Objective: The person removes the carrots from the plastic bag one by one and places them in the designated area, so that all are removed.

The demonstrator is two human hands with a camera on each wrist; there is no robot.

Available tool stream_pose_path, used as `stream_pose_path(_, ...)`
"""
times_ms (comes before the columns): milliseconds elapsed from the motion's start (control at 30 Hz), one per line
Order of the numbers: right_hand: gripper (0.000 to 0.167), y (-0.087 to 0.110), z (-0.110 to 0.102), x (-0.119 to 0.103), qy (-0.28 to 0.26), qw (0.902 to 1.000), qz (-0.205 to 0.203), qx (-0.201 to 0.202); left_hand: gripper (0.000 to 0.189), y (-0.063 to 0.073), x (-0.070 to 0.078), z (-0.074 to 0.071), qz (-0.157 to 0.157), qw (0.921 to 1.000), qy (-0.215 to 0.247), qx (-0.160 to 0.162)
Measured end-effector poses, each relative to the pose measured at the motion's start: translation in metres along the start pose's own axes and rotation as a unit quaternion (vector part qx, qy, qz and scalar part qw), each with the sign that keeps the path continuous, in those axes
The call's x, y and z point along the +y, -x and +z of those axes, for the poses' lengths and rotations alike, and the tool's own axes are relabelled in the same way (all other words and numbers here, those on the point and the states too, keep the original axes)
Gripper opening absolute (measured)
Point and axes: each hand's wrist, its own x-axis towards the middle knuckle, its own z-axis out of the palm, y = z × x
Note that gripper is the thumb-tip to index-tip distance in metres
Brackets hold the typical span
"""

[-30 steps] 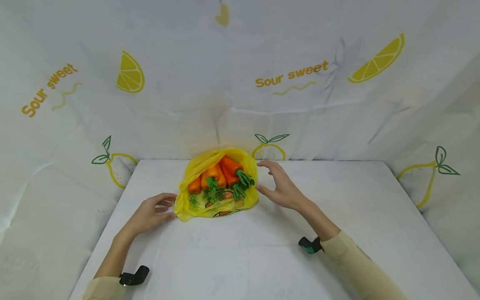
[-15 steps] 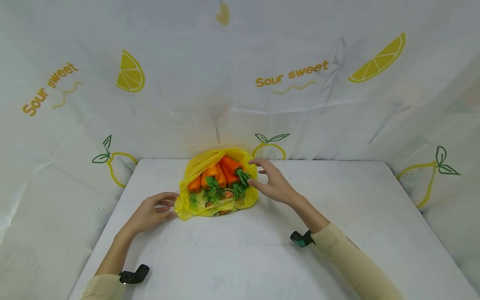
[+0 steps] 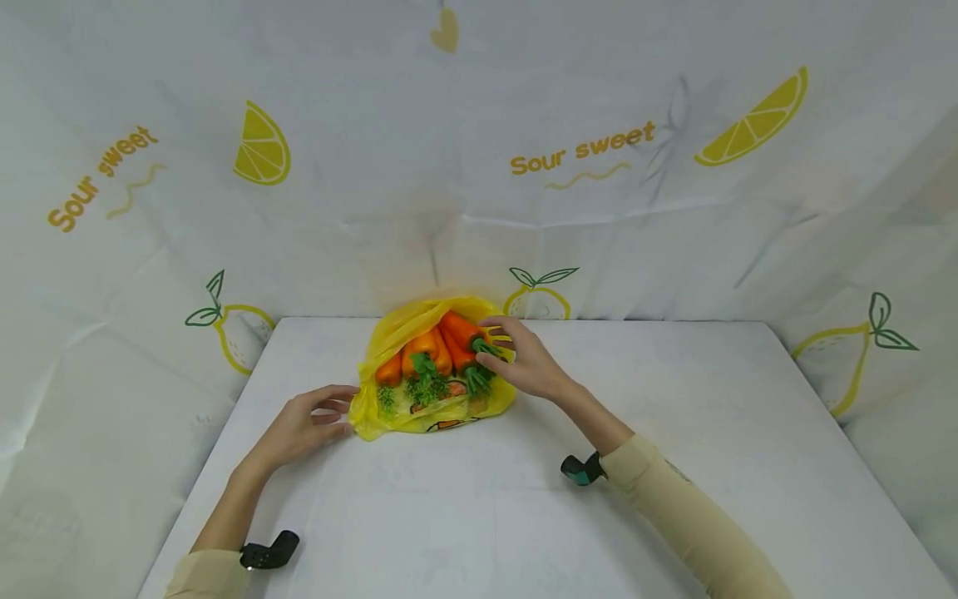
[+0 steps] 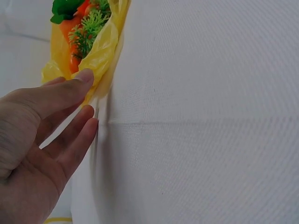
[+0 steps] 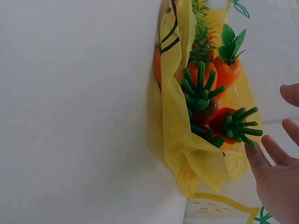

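Nearest: two beige sleeves [image 3: 205, 574], one per forearm, each with a dark wrist unit [image 3: 269, 551] strapped by the cuff. Under them, a white bench [image 3: 464, 516].

Left hand [image 3: 299, 428]: on the bench's left half, at the left side of the yellow bag [image 3: 367, 416]. Grip released, fingers loosely bent, visible gap between thumb and fingers. Fingertips at the plastic edge; can't tell how firm the contact is.

Right hand [image 3: 527, 362]: reaching in over the bag's right rim. Grip released too, thumb and fingers spread around the green stalks [image 5: 240, 125] of the uppermost carrot. One fingertip right by the stalk ends; can't tell if it touches.

Bag: lying at the back of the bench, left of centre, crumpled, mouth gaping toward the wearer, dark-outlined print on the front. Inside: several orange carrots [image 3: 419, 345], packed together, tops facing out. Mix of thick stalks, feathery greens [image 3: 427, 387] and one broad-leaf top [image 5: 229, 44].

Farthest: white backdrop [image 3: 404, 125] right behind the bench, with lemon prints [image 3: 262, 146] and "Sour sweet" lettering [image 3: 582, 148].
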Motion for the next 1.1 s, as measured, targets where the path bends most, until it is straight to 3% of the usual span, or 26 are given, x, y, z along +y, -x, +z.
stream_pose_path(667,0.053,-0.022,0.019,0.011,0.041,0.9989,0.007,0.018,0.057,0.000,-0.003,0.003,-0.009,1.0000,-0.001,0.003)
stream_pose_path(1100,0.054,-0.034,0.031,0.014,0.065,0.9960,0.051,0.033,0.058,0.000,-0.001,0.003,-0.009,0.9998,-0.011,0.011)
